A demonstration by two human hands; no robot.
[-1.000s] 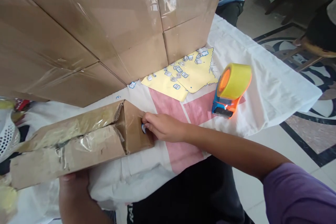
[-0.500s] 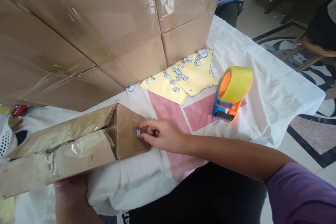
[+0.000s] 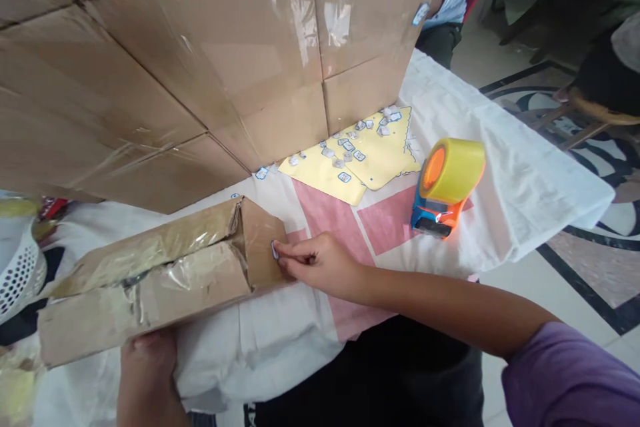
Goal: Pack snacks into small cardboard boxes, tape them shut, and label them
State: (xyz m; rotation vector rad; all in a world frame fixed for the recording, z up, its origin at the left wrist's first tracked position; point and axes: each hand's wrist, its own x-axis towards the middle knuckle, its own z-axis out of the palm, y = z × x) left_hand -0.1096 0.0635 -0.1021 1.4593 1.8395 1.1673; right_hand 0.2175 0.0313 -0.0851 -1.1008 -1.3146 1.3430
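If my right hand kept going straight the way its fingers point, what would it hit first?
The right hand would first meet the small label at its fingertips, then apparently at once the end of the cardboard box; any gap there is hard to judge.

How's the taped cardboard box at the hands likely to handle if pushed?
The cardboard box probably won't roll, having flat sides. Its upper face may give along the gaping seam. The glossy tape could feel slippery.

At the end of the long brown cardboard box [image 3: 193, 283], the bare right hand [image 3: 327, 267], tightly curled a second ago, now has its fingers [image 3: 299, 251] straighter.
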